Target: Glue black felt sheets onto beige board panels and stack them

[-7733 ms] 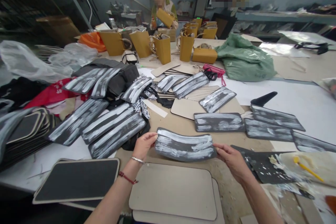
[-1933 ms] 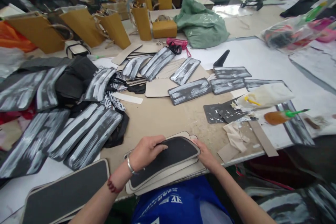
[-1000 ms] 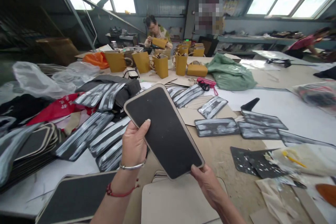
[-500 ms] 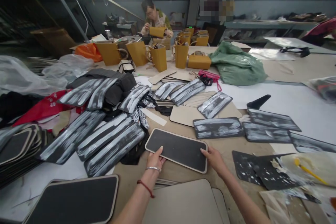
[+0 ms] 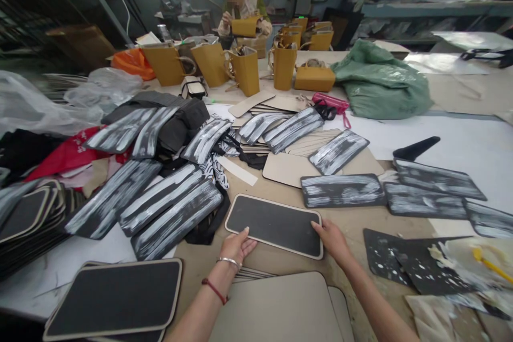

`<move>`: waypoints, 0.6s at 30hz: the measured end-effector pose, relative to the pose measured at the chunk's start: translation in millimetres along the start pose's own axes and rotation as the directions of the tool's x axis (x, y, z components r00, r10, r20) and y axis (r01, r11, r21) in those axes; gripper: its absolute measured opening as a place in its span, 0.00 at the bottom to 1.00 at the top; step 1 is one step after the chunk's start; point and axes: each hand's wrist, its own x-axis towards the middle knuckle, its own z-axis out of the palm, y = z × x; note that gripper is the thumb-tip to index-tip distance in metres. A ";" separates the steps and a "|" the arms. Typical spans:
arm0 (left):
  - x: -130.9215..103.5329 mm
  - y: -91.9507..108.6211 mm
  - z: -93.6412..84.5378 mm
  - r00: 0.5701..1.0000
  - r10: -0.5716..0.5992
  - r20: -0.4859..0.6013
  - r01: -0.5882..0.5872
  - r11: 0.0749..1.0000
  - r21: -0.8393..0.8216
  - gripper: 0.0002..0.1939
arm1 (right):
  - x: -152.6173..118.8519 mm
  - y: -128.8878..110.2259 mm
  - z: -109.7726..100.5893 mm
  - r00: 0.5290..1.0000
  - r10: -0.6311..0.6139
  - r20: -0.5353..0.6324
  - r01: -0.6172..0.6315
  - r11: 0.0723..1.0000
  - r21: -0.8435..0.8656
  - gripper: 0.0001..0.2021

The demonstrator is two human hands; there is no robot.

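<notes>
A black rectangular panel (image 5: 274, 224) with rounded corners and a pale border is between my hands, low over the brown work surface. My left hand (image 5: 236, 248) wears a silver bangle and a red cord; its thumb presses on the panel's near left edge, with the fingers alongside. At the right end, my right hand (image 5: 332, 238) grips the panel with its thumb on top and its other fingers partly hidden. Just below lies a stack of beige panels (image 5: 276, 304). To the lower left, similar black panels (image 5: 116, 296) with pale borders lie stacked.
Several black pieces streaked with white (image 5: 342, 191) lie in an arc beyond my hands. White-spotted black sheets (image 5: 417, 262) and a yellow-handled tool (image 5: 491, 264) are on the right. Farther back stand mustard bags (image 5: 245, 72), a green bag (image 5: 380, 83) and a seated person (image 5: 244, 5) handling another.
The view has tipped downward a little and shifted left. Both hands keep hold of the black panel, and my left fingers look slightly more stretched along its edge.
</notes>
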 end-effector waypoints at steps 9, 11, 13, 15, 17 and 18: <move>-2.7 1.4 6.6 0.999 0.021 -0.043 -0.019 0.999 0.032 0.09 | -1.1 -3.4 0.0 0.999 0.033 -0.009 -0.034 0.991 -0.132 0.16; -2.1 0.5 6.8 0.998 0.031 -0.051 -0.029 0.999 0.038 0.09 | -1.1 -3.8 0.2 0.999 0.035 -0.011 -0.036 0.989 -0.145 0.16; -0.8 -0.8 7.0 0.997 0.038 -0.060 -0.036 0.998 0.043 0.09 | -1.0 -4.1 0.5 0.999 0.037 -0.012 -0.038 0.987 -0.154 0.16; 1.0 -2.1 7.2 0.997 0.042 -0.070 -0.039 0.998 0.047 0.09 | -0.8 -4.1 0.6 0.999 0.038 -0.014 -0.040 0.986 -0.164 0.16; 2.5 -3.0 7.4 0.996 0.043 -0.079 -0.039 0.998 0.049 0.10 | -0.5 -4.1 0.5 0.999 0.037 -0.016 -0.039 0.984 -0.173 0.16; 3.1 -3.3 7.5 0.996 0.042 -0.082 -0.038 0.998 0.050 0.11 | -0.3 -4.1 0.4 0.999 0.034 -0.017 -0.037 0.984 -0.175 0.16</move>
